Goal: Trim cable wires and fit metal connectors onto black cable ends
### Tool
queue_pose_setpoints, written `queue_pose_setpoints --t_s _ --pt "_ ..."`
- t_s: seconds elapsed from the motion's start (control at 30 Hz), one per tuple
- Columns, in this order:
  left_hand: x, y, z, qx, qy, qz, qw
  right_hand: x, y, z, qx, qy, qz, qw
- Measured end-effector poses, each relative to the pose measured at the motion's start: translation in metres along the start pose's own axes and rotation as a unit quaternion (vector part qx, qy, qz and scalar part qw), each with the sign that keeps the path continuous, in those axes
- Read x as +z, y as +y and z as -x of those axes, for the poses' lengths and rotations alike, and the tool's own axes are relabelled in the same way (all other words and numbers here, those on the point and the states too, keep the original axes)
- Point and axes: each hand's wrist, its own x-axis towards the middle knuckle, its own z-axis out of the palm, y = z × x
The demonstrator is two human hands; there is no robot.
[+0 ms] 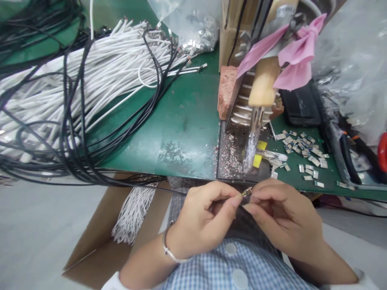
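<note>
My left hand (pixel 211 213) is closed in a pinch on the end of a black cable (pixel 175 190). A small metal connector (pixel 247 192) sticks out past its thumb and forefinger, above my lap at the table's front edge. Close on the other side is my right hand (pixel 284 213), fingers curled, with a small gap between thumb and forefinger; its forefinger is near or against the connector's tip, I cannot tell which. Just beyond both hands, a soldering iron (pixel 263 82) with a wooden handle points down over a dark plate (pixel 226 171) sprinkled with solder bits.
Many small metal connectors (pixel 302 146) lie right of the iron, near a black phone (pixel 300 104) and pliers (pixel 347 157). White cables (pixel 99 76) and looped black cables (pixel 65 121) cover the left side. A brick (pixel 226 90) props the iron. A cardboard box (pixel 93 229) stands below.
</note>
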Motion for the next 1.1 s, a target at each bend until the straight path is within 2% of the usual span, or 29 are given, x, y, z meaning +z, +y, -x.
queue_pose_setpoints --t_s 0.17,0.37,0.43,0.53,0.6,0.9,1.1 --pt "-0.004 0.000 0.000 0.056 -0.023 -0.020 0.998 0.000 0.001 -0.004 0.005 -0.034 -0.011 0.999" --pt "-0.006 -0.001 0.000 0.088 -0.045 -0.027 0.995 -0.005 0.002 -0.005 0.028 -0.087 -0.086 0.992" --pt "-0.006 -0.001 0.000 0.084 -0.052 -0.024 0.995 -0.006 0.003 -0.002 0.045 -0.062 -0.118 0.990" --pt "-0.006 0.000 0.001 0.043 -0.053 -0.010 0.998 -0.002 0.004 0.004 0.066 0.037 -0.158 0.985" --pt "-0.006 0.000 0.000 0.009 -0.046 0.010 0.999 0.002 0.004 0.008 0.061 0.072 -0.170 0.981" --pt "-0.005 -0.001 0.000 -0.063 -0.008 0.107 0.992 0.011 0.005 0.005 -0.048 0.065 -0.036 0.996" --pt "-0.003 0.000 -0.003 -0.083 0.014 0.124 0.989 0.008 -0.001 -0.002 -0.065 0.075 0.010 0.995"
